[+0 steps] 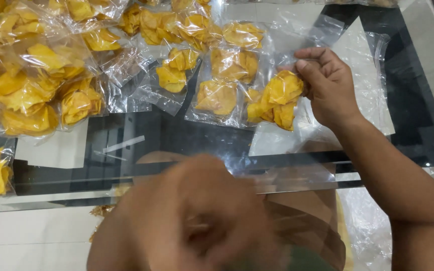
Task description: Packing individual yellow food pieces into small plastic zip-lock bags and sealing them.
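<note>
Your right hand pinches the top edge of a clear bag of yellow chips, which lies on the glass tabletop at the right end of the row of filled bags. Keep that grip on the empty plastic above the chips, so nothing gets crushed, and set the bag flat beside its neighbour rather than overlapping it. Your left hand is close to the camera and blurred; whether its grip is spread or closed, I cannot tell. Empty clear bags lie just behind your right hand.
</note>
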